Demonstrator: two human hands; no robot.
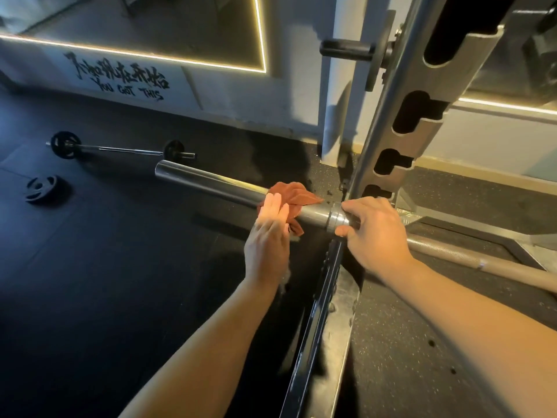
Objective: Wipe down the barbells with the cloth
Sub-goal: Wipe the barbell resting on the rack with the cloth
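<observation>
Head view: left grip, fingers flat, presses the cloth onto the barbell, whose long axis runs up-left from it; right grip curls round its collar just beside.

Cloth: rust-orange, plain.
Barbell: sleeve smooth steel grey; shaft tan-looking, fine knurled texture.
Rack upright: silver-grey.
Floor: black mat at left, black flecked with pale specks at right.
Wall: white, black brush lettering.
Second barbell: chrome, black plates.
Light strip: warm yellow-white.
</observation>
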